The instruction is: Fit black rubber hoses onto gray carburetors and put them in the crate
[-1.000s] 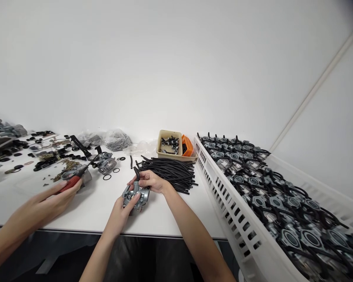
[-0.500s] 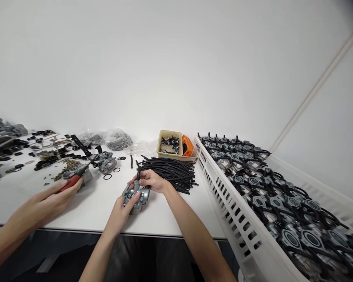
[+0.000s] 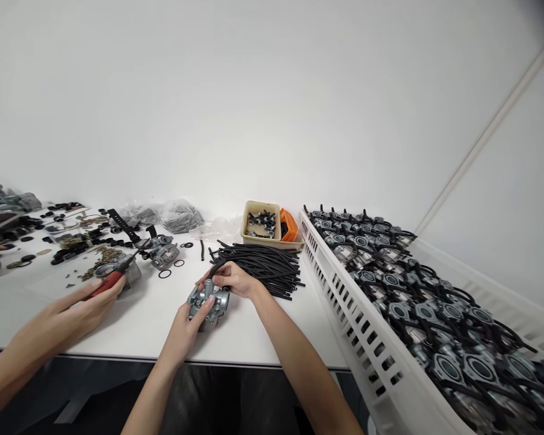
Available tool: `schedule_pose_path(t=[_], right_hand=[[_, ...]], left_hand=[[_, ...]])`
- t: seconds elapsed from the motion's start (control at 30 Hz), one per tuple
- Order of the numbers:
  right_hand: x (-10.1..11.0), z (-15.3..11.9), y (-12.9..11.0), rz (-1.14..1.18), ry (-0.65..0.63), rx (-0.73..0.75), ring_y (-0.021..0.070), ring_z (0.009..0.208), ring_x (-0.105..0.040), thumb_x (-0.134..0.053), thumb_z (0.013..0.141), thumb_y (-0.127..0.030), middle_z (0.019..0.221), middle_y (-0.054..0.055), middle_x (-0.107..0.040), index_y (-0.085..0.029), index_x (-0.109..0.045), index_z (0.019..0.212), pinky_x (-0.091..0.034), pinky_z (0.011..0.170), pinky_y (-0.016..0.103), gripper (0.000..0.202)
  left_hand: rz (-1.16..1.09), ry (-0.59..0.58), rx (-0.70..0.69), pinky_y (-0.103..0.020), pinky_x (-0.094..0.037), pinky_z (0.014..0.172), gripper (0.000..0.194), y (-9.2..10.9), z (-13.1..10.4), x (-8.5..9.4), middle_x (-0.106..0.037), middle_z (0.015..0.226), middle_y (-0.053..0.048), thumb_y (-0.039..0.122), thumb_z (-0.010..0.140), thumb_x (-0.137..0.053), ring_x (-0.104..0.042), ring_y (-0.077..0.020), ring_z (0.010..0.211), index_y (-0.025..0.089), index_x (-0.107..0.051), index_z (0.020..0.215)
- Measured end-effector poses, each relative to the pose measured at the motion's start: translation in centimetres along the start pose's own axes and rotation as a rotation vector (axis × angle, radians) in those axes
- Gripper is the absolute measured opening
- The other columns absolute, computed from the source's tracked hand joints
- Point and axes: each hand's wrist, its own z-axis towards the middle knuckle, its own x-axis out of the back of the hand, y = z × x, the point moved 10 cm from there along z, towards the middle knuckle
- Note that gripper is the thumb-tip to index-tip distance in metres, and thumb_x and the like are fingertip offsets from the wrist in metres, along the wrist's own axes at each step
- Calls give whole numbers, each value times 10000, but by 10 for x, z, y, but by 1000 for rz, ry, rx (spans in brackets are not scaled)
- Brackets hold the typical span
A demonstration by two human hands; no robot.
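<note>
Left hand clasped the grey metal carburetor, thumb over its side, above the near part of the table. Right hand pinched around its upright neck, by the bent black tube; exact fingertip contact couldn't be told. Main risk, I judged: a sideways pull on that tube could twist the body out of the left grip, and it'd drop. The black hoses lay close behind the right hand, so a careless wrist swing could scatter them.
</note>
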Motion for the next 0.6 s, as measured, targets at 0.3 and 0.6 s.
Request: schedule_pose_path(t=[0.3, 0.6], right_hand=[[1, 2, -1, -38, 50, 37, 158, 714, -640, -862, 544, -504, 704, 24, -693, -140, -728, 797, -472, 789, 306, 463], [1, 4, -6, -111, 97, 66, 183, 760, -663, -844, 556, -527, 741, 49, -724, -141, -739, 818, -491, 804, 322, 478]], left_hand=[[-37, -21, 54, -376, -555, 670, 362, -6, 1, -3, -710, 705, -80, 530, 748, -673, -664, -271, 693, 170, -708, 741], [-32, 14, 49, -362, -549, 742, 351, -7, 1, 1, -736, 785, -88, 497, 748, -680, -676, -280, 780, 155, -711, 821]])
